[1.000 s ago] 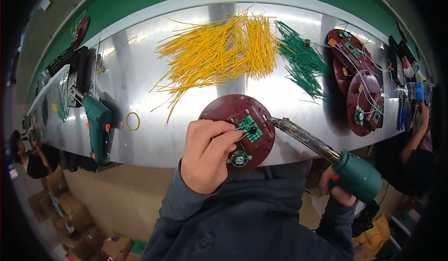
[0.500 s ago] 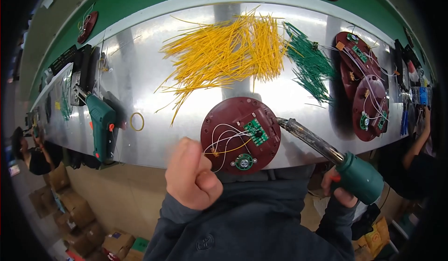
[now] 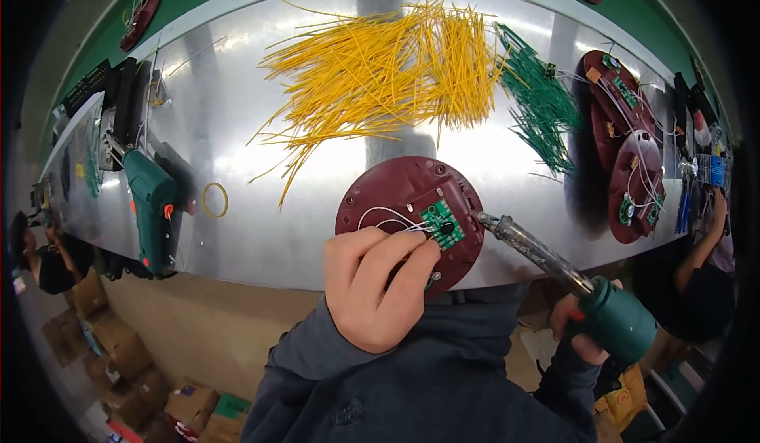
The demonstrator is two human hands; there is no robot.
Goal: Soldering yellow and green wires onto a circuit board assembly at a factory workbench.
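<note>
A round maroon plastic base (image 3: 380, 183) lies at the near edge of the metal table, carrying a small green circuit board (image 3: 442, 225) with thin white wires (image 3: 384, 210). My left hand (image 3: 376, 285) is over its near left part, fingers bent and drawn together at the wires beside the board. Whatever its fingertips hold is hidden under the fingers. In my right hand (image 3: 587, 349) is a green soldering gun (image 3: 621, 324), gripped by its handle. Its dark metal barrel slants up and left, with the tip by the base's right rim, close to the board.
Beyond the base lie a wide heap of yellow wires (image 3: 380, 71) and a smaller pile of green wires (image 3: 542, 98). More maroon bases (image 3: 633, 182) are stacked at right. At left are another green soldering tool (image 3: 150, 197) and a yellow ring (image 3: 214, 200). Co-workers sit at both sides.
My left hand has moved right and forward from the base's left edge onto the wires by the board, covering the yellow wire. The soldering gun stays nearly in place.
</note>
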